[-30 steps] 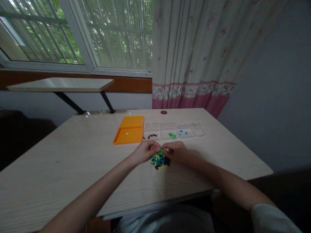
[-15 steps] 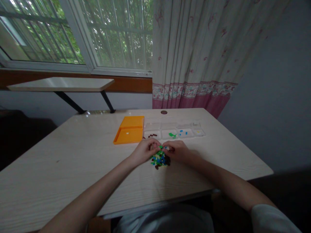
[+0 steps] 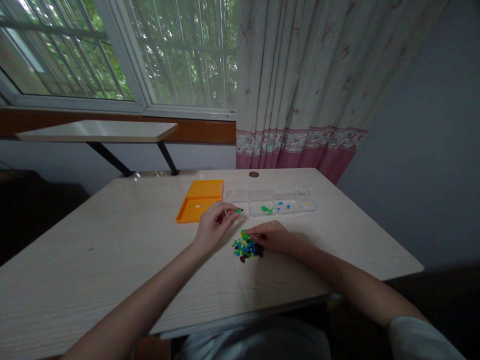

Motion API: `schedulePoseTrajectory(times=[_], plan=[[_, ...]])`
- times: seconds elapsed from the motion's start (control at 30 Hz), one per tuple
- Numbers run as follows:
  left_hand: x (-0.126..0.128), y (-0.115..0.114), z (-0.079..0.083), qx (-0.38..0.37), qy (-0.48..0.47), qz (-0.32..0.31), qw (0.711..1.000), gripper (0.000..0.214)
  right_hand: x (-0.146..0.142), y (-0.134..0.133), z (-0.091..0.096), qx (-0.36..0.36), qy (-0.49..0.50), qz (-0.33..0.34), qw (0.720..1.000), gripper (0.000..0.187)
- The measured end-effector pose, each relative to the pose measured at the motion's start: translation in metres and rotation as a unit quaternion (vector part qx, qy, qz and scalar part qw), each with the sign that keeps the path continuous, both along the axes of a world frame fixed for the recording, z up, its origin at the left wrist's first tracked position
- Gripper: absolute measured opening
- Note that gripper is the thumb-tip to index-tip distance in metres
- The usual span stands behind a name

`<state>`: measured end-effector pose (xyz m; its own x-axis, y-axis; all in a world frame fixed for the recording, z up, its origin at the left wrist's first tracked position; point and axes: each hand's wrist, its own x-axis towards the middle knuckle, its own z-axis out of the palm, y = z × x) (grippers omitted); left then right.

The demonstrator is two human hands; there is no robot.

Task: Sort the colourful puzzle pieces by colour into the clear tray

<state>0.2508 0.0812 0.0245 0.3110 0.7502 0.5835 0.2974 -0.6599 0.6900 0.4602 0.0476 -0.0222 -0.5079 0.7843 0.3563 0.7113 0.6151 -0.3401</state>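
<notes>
My left hand (image 3: pixel 214 223) is closed, pinching a small green brick (image 3: pixel 238 211) at its fingertips. It hangs over the near left compartment of the clear tray, and the brown pieces there are mostly hidden behind it. My right hand (image 3: pixel 273 235) reaches into the top of a heap of small bricks (image 3: pixel 245 247), coloured green, blue, yellow and dark brown, on the table. Its fingers are pressed together at the heap; what they hold, if anything, is too small to make out.
The clear divided tray (image 3: pixel 249 201) holds green pieces (image 3: pixel 266 209), blue pieces (image 3: pixel 288 206) and a yellow piece (image 3: pixel 306 204). Left of it an orange case (image 3: pixel 204 187) lies open with a small white piece (image 3: pixel 197 206) inside. A raised shelf (image 3: pixel 97 129) stands at the back left.
My left hand has moved away from the heap, up and left to the tray, with a green brick. My right hand has stayed by the heap, its fingertips lower on it.
</notes>
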Motion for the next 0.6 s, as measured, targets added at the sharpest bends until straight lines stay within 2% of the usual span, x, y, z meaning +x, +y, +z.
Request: schedulePoseTrajectory(times=[0.6], plan=[[-0.0007, -0.0001, -0.0022, 0.003, -0.004, 0.005, 1.000, 0.018, 0.0000, -0.0013, 0.0039, 0.011, -0.017, -0.017, 1.000, 0.019]])
